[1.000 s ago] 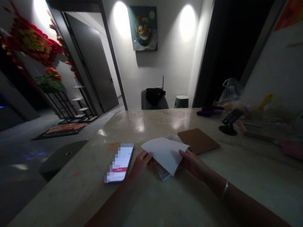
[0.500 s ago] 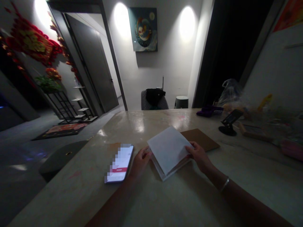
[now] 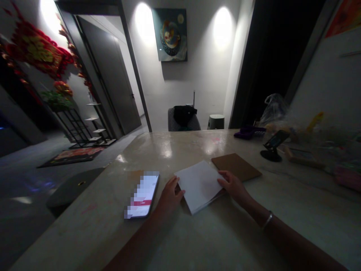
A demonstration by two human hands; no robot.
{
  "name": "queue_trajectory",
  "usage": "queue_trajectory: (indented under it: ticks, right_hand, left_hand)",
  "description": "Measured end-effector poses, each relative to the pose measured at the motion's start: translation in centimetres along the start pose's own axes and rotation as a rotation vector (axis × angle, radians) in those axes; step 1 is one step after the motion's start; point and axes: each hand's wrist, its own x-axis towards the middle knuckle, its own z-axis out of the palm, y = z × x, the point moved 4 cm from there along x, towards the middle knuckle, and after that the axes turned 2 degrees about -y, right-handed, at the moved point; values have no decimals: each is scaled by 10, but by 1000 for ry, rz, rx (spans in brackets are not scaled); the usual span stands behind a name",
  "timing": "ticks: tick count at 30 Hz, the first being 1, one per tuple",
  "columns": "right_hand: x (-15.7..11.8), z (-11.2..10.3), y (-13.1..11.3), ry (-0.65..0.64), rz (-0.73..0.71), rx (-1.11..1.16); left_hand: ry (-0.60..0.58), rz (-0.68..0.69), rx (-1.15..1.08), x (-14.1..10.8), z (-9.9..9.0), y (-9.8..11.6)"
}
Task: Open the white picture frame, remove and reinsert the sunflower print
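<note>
A stack of white paper lies flat on the worktop, the left hand and right hand loosely open at its left and right edges, not lifting it — a phone lies left, a brown card just far-right.

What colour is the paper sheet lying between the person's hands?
The sheet looks plain white, shown best in the head view.

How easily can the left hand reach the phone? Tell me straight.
Probably easily: the left hand lies just beside the phone, and nothing appears to stand between them.
</note>
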Motion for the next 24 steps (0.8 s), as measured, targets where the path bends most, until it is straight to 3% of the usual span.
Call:
queue_trajectory:
  ticks: [7,13,24]
  right_hand:
    - [-4,2,-1,-63,52,5]
    - [-4,-5,-9,-7,-129,-206]
    - [-5,2,-8,-98,-293,-461]
  left_hand:
    - [-34,32,159,1,-2,2]
    - [-92,110,371,1,-3,8]
    - [-128,192,558,-8,-5,14]
